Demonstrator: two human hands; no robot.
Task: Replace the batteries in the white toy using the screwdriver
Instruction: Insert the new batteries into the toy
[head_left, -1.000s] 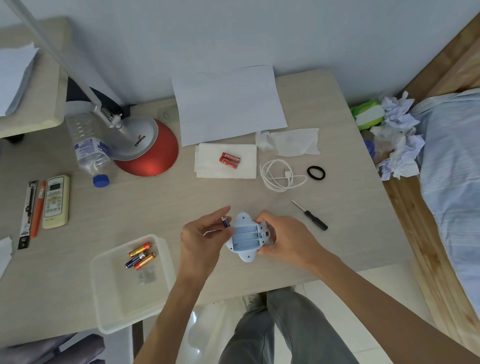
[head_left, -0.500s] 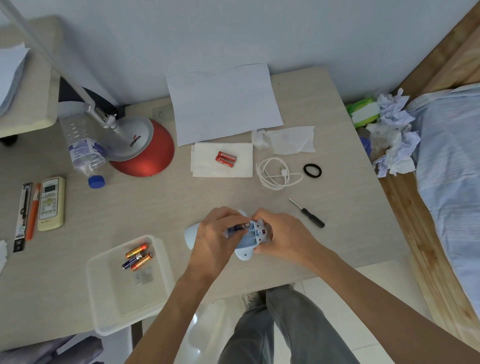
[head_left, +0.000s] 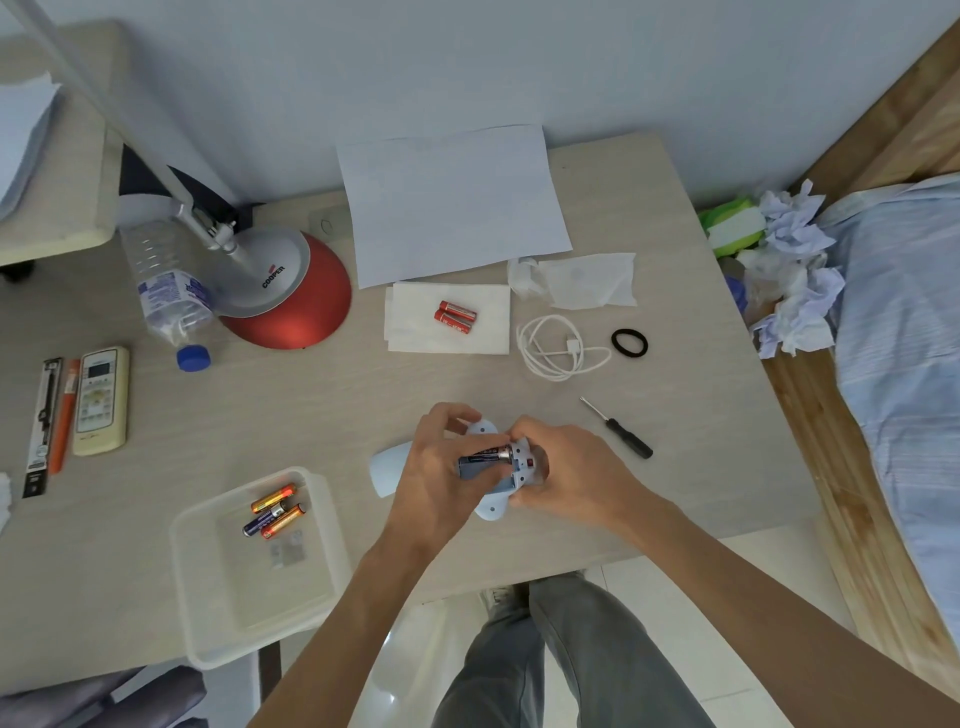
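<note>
The white toy (head_left: 522, 462) is held bottom-up above the desk's front edge, its battery compartment facing me. My right hand (head_left: 571, 473) grips its right end. My left hand (head_left: 436, 467) pinches a dark battery (head_left: 485, 453) that lies in the compartment's far slot. The white battery cover (head_left: 383, 470) lies on the desk just left of my left hand. A black-handled screwdriver (head_left: 618, 428) lies to the right of the toy. Two red batteries (head_left: 456, 317) rest on a folded tissue (head_left: 410, 332) farther back.
A clear plastic tray (head_left: 208, 587) at front left holds three orange and dark batteries (head_left: 275, 512). Behind are a red lamp base (head_left: 306, 306), a water bottle (head_left: 166, 286), a remote (head_left: 101, 400), a white cable (head_left: 558, 351), a black hair tie (head_left: 629, 343) and paper sheet (head_left: 452, 202).
My left hand brought the dark battery from beside the toy over the compartment and set it into the far slot. The right hand kept hold of the toy.
</note>
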